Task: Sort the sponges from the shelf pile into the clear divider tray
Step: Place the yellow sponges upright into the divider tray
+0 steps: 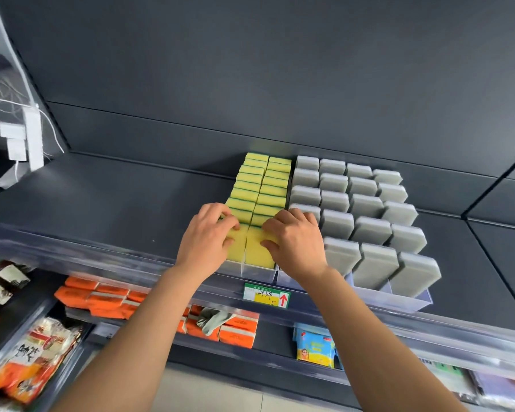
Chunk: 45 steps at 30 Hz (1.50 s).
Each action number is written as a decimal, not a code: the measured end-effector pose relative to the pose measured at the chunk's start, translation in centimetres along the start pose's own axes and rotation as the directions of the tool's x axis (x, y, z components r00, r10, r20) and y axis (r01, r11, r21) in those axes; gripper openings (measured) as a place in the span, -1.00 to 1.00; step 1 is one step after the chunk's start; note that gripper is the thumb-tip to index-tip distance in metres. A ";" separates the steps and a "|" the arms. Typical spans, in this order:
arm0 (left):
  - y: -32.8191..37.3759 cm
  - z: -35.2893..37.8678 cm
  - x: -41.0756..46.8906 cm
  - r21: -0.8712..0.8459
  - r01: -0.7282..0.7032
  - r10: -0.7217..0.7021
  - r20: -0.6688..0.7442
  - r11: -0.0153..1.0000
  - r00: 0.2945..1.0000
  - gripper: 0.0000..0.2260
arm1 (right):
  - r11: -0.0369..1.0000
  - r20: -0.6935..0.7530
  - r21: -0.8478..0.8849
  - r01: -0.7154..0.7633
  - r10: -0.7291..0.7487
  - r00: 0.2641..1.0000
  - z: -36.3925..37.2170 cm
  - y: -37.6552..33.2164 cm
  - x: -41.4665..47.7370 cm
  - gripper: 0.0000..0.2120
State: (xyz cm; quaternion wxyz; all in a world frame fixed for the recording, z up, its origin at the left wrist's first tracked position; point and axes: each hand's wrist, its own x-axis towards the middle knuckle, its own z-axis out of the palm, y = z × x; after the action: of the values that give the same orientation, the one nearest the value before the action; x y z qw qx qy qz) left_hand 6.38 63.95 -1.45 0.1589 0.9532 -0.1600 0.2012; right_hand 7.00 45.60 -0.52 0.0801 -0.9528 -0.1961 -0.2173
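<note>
The sorting looks nearly finished: the clear plastic divider tray (411, 303) on the dark grey shelf (107, 203) holds two full lanes of yellow-and-green rectangular sponges (275, 181) with grey rectangular sponges (366, 203) filling the lanes at 3 o'clock, and no loose pile shows (perhaps only out of view). Both arms reach forward, the left hand (210, 236) and right hand (295, 239) palm-down, curled fingers (231, 226) pressing the front yellow sponges (257, 248) at the tray's 6 o'clock end, gripping nothing.
</note>
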 end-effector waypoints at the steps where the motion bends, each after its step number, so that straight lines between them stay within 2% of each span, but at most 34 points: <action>1: 0.1 -0.1 -0.1 0.011 -0.004 0.004 0.000 1.000 1.000 -0.75 | 1.000 -0.011 0.015 -0.006 0.007 1.000 -0.2 0.0 -0.3 -0.70; 4: 1.0 -0.6 -0.2 0.048 -0.009 0.009 -0.009 0.999 1.000 -0.70 | 0.999 -0.056 0.040 -0.024 0.026 0.998 -1.1 0.3 -1.4 -0.65; 9: 4.6 -1.4 0.0 0.108 -0.038 0.047 -0.074 0.993 0.996 -0.66 | 0.998 -0.115 -0.024 -0.058 0.055 0.992 -3.3 2.3 -4.0 -0.53; 14: 10.7 -0.8 0.2 0.170 -0.132 0.147 -0.078 0.977 0.986 -0.56 | 0.987 -0.131 -0.083 -0.139 0.127 0.983 -6.0 6.0 -8.4 -0.44; 19: 18.9 1.2 -0.8 0.133 -0.221 0.233 -0.078 0.966 0.969 -0.52 | 0.953 -0.093 -0.157 -0.259 0.247 0.964 -9.5 11.0 -14.9 -0.40; 26: 30.8 5.2 -2.6 0.061 -0.342 0.345 -0.049 0.938 0.937 -0.52 | 0.872 -0.021 -0.232 -0.431 0.438 0.899 -13.9 18.9 -25.8 -0.37; 31: 38.0 7.9 -3.6 0.018 -0.401 0.401 0.008 0.916 0.916 -0.54 | 0.832 0.038 -0.266 -0.488 0.515 0.857 -16.7 23.3 -32.1 -0.42; 45: 55.9 15.5 -0.4 -0.109 -0.575 0.584 0.070 0.811 0.809 -0.62 | 0.642 0.009 -0.332 -0.691 0.735 0.678 -22.1 36.6 -43.2 -0.44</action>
State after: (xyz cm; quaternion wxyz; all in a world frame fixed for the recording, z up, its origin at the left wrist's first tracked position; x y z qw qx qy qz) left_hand -9.43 8.13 -1.76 0.1212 0.8604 -0.4590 0.1853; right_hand -22.27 -7.58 -2.50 -0.0011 -0.9658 0.2263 -0.1266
